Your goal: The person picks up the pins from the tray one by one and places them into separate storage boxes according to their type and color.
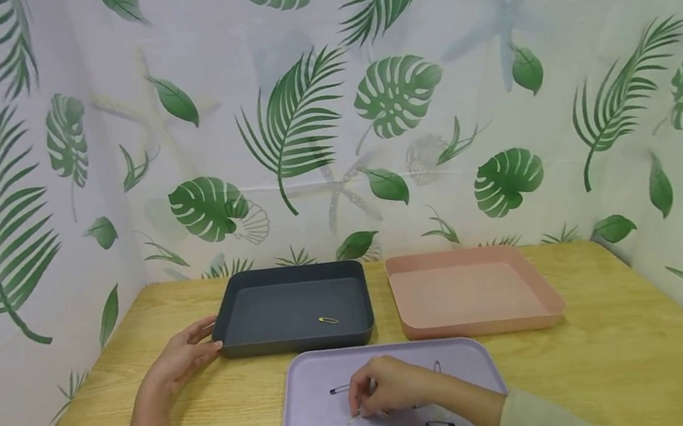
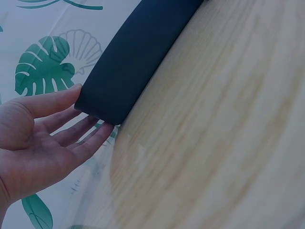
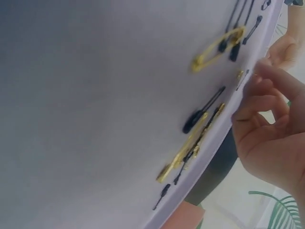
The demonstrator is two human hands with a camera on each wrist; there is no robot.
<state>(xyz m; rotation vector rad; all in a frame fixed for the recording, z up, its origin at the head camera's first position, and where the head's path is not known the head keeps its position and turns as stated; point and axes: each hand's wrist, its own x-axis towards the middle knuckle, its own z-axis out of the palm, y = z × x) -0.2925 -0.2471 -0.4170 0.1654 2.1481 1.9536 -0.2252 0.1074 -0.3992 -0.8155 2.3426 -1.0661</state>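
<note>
The left hand (image 1: 182, 356) is at the near left corner of a dark tray (image 1: 264, 317), its thumb touching the corner by the rim and its loosely straight fingers spread along the outside of the wall. One gold safety pin (image 1: 328, 320) lies in that tray, toward its right side. Beside it, with a narrow strip of the wooden table (image 1: 621, 370) between, sits a pink tray (image 1: 468, 286). Nearer the person is a lavender tray (image 1: 312, 411), and the right hand (image 1: 390, 383) is over it with fingers bent and thumb and forefinger close together, low by the surface. A bit of something yellowish shows at the fingertips, but I cannot tell whether they pinch a pin or only touch it. Several black safety pins (image 1: 440, 425) lie scattered on the lavender tray, and the right wrist view shows gold pins (image 3: 180, 150) among them, some lying close beside or across the black ones. The two hands are well apart. A leaf-printed cloth (image 1: 203, 145) hangs behind the table.
</note>
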